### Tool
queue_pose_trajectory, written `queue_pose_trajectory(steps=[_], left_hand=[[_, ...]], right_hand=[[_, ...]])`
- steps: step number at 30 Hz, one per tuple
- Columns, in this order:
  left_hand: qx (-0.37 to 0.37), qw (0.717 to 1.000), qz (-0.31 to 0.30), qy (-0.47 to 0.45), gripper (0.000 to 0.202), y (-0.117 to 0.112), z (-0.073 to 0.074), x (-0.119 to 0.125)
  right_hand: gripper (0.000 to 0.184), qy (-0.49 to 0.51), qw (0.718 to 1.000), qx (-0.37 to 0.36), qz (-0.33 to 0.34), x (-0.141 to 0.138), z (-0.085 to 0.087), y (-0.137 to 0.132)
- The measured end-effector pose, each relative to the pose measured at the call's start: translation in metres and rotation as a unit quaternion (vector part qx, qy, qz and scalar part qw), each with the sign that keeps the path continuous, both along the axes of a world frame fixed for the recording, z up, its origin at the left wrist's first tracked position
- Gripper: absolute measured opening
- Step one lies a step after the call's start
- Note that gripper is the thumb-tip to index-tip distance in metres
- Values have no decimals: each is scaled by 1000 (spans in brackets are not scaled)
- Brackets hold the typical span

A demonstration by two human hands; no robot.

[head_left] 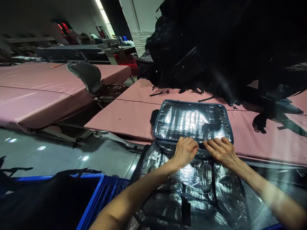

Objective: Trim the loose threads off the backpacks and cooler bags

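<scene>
An insulated bag (200,175) with a shiny silver foil lining lies opened out in front of me, its lower part hanging off the table's near edge. Its foil-lined lid (189,118), edged in dark blue, is folded back flat on the pink tabletop. My left hand (186,148) is closed at the seam between lid and body, fingers pinched on the bag's edge. Just to its right, my right hand (222,151) grips the same seam with curled fingers. A short black strap (185,210) lies on the foil lower down.
Black bags (196,48) are heaped on the pink table (134,115) behind the lid, straps trailing. At lower left a blue crate (92,199) holds dark fabric. A grey chair (86,76) stands by another pink table (43,92) on the left.
</scene>
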State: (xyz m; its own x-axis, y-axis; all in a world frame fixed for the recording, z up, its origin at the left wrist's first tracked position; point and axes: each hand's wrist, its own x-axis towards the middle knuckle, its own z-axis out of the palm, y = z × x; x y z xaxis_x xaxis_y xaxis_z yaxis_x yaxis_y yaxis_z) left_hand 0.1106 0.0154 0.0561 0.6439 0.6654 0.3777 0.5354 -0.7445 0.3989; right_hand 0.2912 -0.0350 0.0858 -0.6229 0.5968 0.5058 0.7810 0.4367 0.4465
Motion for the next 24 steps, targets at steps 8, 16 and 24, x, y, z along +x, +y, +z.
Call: queue_pose_trajectory(steps=[8,16,24], left_hand=[[-16,997,-75,24,33,2,4,-34],[125,989,81,1,11,-3,-5,-14],[200,973,100,58,12,-5,-14,6]], right_hand=[[26,19,998,-26,-46,7,-4,-5],[21,-17,999,19,-29,1,1,-1],[20,-15,1000,15,-20,3,-1,-2]])
